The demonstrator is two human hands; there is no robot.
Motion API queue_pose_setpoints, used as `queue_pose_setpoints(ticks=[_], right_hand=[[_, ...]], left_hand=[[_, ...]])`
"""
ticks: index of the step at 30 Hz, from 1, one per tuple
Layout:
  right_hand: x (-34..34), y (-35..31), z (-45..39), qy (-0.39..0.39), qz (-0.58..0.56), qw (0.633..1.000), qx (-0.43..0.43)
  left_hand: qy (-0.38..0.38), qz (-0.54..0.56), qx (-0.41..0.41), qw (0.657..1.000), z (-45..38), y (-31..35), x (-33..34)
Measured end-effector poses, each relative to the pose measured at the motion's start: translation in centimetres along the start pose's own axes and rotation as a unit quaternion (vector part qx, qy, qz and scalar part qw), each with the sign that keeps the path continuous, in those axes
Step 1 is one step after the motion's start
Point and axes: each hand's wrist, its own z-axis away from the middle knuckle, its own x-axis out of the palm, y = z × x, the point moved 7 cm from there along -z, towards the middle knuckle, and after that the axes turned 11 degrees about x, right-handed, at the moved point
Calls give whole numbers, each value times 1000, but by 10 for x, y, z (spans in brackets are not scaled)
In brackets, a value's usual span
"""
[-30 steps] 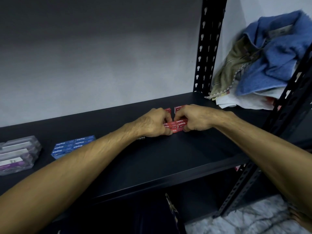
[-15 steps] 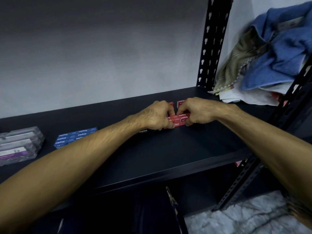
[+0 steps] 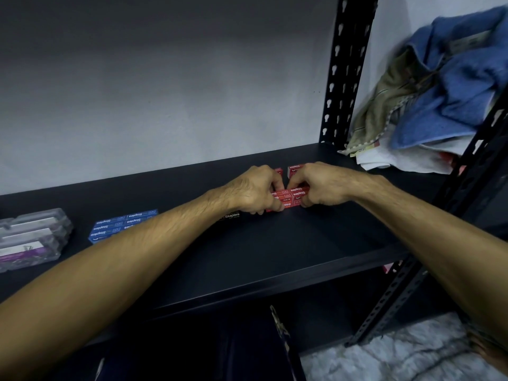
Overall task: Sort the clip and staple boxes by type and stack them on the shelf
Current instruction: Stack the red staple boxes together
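A small stack of red staple boxes (image 3: 288, 198) lies on the black shelf (image 3: 275, 251), near the middle. My left hand (image 3: 254, 189) grips its left end and my right hand (image 3: 320, 185) grips its right end, fingertips nearly meeting. More red boxes (image 3: 294, 169) sit just behind my hands, partly hidden. A black staple box (image 3: 231, 216) peeks out under my left wrist. Blue staple boxes (image 3: 123, 222) lie flat in a group to the left. Clear plastic clip boxes (image 3: 30, 237) are stacked at the far left.
A black perforated upright (image 3: 345, 70) stands at the shelf's back right. Past it lies a heap of blue and olive cloth (image 3: 445, 92). Another upright (image 3: 417, 276) runs down the front right. A grey wall backs the shelf.
Both hands stay closed on the red stack in the same spot. Only the camera view has shifted slightly.
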Motion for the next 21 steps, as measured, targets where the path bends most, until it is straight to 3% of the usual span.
queue_pose_setpoints(ticks=[17, 21], right_hand=[[3, 2, -1, 19, -3, 1000, -14], [-1, 4, 0, 23, -10, 1000, -11]], left_hand=[[8, -5, 2, 1000, 0, -3, 1], [4, -49, 19, 999, 2, 0, -7]])
